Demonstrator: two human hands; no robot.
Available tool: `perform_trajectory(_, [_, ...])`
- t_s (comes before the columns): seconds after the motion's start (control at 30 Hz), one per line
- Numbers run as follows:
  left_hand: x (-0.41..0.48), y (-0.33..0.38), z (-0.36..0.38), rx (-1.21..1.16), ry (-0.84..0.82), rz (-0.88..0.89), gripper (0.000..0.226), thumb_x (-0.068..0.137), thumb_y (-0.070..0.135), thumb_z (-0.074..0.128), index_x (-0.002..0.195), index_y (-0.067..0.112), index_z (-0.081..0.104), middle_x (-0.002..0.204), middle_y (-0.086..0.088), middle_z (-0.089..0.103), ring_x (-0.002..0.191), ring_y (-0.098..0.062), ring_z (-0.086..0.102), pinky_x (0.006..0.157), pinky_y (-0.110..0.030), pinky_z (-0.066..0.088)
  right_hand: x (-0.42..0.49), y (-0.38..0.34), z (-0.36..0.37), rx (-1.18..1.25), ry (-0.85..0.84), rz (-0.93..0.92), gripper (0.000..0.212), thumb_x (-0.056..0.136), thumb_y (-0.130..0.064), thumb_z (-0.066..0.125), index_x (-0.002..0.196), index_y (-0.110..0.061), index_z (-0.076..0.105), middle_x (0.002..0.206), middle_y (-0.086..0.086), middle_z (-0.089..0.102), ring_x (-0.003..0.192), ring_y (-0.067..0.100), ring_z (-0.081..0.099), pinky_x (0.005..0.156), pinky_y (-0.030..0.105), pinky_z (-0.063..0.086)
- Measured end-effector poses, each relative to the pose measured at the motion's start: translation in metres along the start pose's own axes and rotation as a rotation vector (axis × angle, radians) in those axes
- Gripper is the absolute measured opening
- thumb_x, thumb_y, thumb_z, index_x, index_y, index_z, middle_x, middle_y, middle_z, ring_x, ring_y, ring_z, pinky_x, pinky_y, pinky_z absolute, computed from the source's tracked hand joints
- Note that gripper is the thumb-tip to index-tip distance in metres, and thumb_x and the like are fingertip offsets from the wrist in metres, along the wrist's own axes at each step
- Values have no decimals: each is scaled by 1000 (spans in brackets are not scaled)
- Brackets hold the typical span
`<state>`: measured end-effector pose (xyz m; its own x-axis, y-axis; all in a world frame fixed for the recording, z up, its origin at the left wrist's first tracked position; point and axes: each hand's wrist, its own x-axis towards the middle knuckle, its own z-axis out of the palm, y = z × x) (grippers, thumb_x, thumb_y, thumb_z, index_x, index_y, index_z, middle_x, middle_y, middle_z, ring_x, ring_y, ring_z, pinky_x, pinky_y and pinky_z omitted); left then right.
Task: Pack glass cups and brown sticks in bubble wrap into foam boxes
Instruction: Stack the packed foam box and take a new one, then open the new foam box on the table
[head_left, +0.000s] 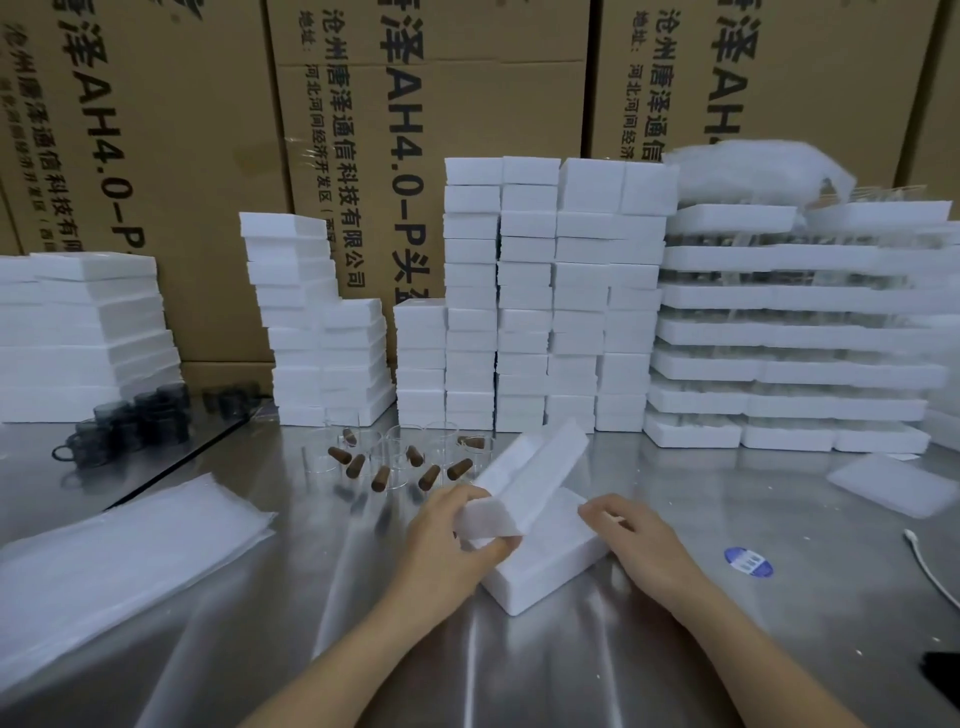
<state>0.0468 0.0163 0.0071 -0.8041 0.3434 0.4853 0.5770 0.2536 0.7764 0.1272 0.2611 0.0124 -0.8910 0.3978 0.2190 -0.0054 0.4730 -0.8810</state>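
Note:
A white foam box (545, 561) lies on the metal table in front of me. My left hand (449, 540) grips the near end of its foam lid (524, 478), which is tilted up off the box. My right hand (634, 540) rests on the box's right edge with fingers loosely curled. Behind the box lie several brown sticks (382, 475) among several clear glass cups (395, 457). A stack of bubble wrap sheets (119, 561) lies at the left.
Tall stacks of white foam boxes (550, 296) line the back, with foam trays of glassware (795, 332) at the right and dark glass cups (135, 421) at the left. A loose bubble wrap piece (893, 483), a blue sticker (748, 561) and a white cable (930, 566) lie at the right.

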Motion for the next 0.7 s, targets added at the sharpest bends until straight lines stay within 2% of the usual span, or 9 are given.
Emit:
perform_trajectory(0.07, [1, -3, -3, 64, -11, 13, 32, 83, 33, 91, 104, 40, 67, 121, 17, 58, 107, 7, 56, 80, -9, 46, 1, 1, 0, -86, -13, -11, 10, 97, -32, 68, 90, -33, 75, 93, 8, 72, 67, 11, 61, 58, 13, 45])
perform_trajectory(0.1, [0, -4, -4, 91, -13, 18, 31, 84, 31, 89, 104, 40, 67, 122, 19, 57, 108, 9, 54, 80, -6, 44, 2, 2, 0, -114, -6, -8, 11, 97, -29, 66, 90, -32, 74, 92, 10, 71, 67, 11, 60, 57, 12, 44])
perform_trajectory(0.17, [0, -4, -6, 115, 1, 32, 33, 85, 23, 85, 104, 41, 66, 125, 20, 55, 112, 13, 51, 82, -2, 40, 3, 4, -2, -141, 40, 0, 14, 97, -24, 63, 91, -31, 73, 98, 1, 70, 82, 9, 63, 65, 13, 44])
perform_trajectory(0.23, [-1, -4, -7, 132, 16, 59, 39, 83, 14, 80, 104, 43, 64, 130, 27, 51, 116, 20, 47, 86, 2, 35, 5, 8, -6, -185, 101, -6, 15, 97, -21, 61, 94, -29, 72, 106, -7, 69, 98, 14, 62, 77, 23, 44])
perform_trajectory(0.37, [-2, 1, -7, 151, -88, 81, 60, 84, 9, 69, 123, 53, 59, 146, 45, 29, 135, 27, 28, 99, 6, 21, 10, 19, -15, -229, 168, 8, 23, 103, -29, 57, 123, -28, 68, 126, -1, 62, 110, 18, 57, 94, 33, 42])
perform_trajectory(0.43, [-5, 6, -3, 137, -213, 84, 76, 85, 18, 67, 141, 65, 45, 160, 39, 18, 145, 20, 19, 110, -3, 14, 14, 23, -18, -212, 243, 48, 37, 105, -36, 53, 138, -21, 63, 138, 8, 58, 115, 22, 57, 100, 37, 43])
perform_trajectory(0.53, [-10, 12, 2, 101, -281, 61, 89, 74, 51, 63, 149, 75, 22, 164, 34, 11, 153, 7, 15, 120, -26, 19, 17, 25, -19, -172, 327, 109, 44, 107, -39, 48, 144, -18, 57, 147, 12, 53, 128, 30, 55, 106, 44, 42])
perform_trajectory(0.63, [-12, 10, 4, 61, -238, 26, 94, 74, 60, 69, 150, 76, 17, 160, 33, 21, 148, 2, 29, 118, -33, 29, 16, 22, -17, -157, 376, 64, 39, 107, -36, 45, 142, -21, 55, 143, 11, 52, 124, 28, 55, 103, 42, 43])
perform_trajectory(0.7, [-11, 7, 4, 50, -194, 15, 93, 80, 57, 75, 151, 73, 18, 158, 32, 27, 142, 5, 39, 115, -33, 36, 14, 18, -15, -175, 400, -7, 37, 105, -26, 45, 140, -24, 54, 138, 5, 51, 119, 22, 54, 100, 40, 43])
